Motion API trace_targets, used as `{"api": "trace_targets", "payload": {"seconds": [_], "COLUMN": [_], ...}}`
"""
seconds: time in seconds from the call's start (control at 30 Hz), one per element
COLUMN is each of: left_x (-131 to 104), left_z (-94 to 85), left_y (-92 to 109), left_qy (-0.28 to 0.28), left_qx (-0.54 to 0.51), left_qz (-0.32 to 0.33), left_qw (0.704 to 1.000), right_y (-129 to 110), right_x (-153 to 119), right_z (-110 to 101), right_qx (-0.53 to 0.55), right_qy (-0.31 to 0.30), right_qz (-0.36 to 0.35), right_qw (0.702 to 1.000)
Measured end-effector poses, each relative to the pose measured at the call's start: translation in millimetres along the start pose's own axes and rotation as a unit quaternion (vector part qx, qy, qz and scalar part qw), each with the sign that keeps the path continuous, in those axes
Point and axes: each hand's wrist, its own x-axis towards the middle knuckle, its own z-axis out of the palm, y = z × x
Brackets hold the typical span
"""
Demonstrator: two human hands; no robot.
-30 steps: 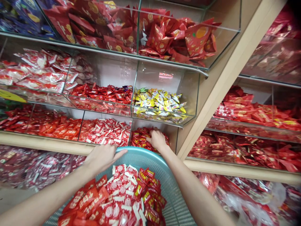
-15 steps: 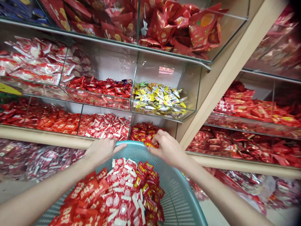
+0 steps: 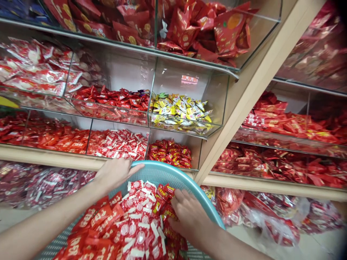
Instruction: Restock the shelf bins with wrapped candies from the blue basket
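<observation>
The right hand [image 3: 191, 215] is lying palm-down inside the teal basket [image 3: 173, 172], fingers curling over the red-and-yellow candies [image 3: 162, 198] there; whether it is grasping any is hidden. Farther forward, the left hand [image 3: 115, 174] is clasping the basket's rim, thumb pointing inward, while similar candies [image 3: 170, 153] are sitting in a shelf bin [image 3: 193, 141] beyond.

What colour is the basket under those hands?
The basket is blue-green, or teal, with small holes in its wall; the head view shows it best.
</observation>
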Motion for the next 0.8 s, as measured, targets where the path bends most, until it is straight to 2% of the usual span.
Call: {"api": "trace_targets", "payload": {"seconds": [0.17, 0.27, 0.4, 0.5, 0.63, 0.8], "left_x": [-0.8, 0.0, 1.0, 1.2, 0.5, -0.8], "left_z": [0.6, 2.3, 4.5, 5.7, 5.5, 4.0], "left_y": [-1.4, -2.3, -3.6, -4.2, -3.8, -3.9], "left_qy": [0.009, 0.014, 0.010, 0.019, 0.014, 0.018], "left_qx": [0.005, -0.004, -0.015, -0.018, -0.032, -0.020], "left_qz": [0.001, 0.001, -0.002, 0.005, -0.005, 0.000], "left_qw": [1.000, 1.000, 1.000, 1.000, 0.999, 1.000], "right_y": [-1.3, 6.4, 31.6, 55.4, 76.1, 78.9], "right_x": [3.6, 6.0, 24.1, 52.1, 95.2, 131.5], "right_z": [0.6, -13.3, -39.9, -54.0, -57.7, -51.2], "right_qx": [-0.009, -0.002, 0.010, 0.013, 0.024, 0.013], "right_qy": [0.025, 0.086, 0.179, 0.211, 0.208, 0.177], "right_qz": [0.013, -0.003, -0.004, 0.028, 0.041, -0.035], "right_qw": [1.000, 0.996, 0.984, 0.977, 0.977, 0.984]}}
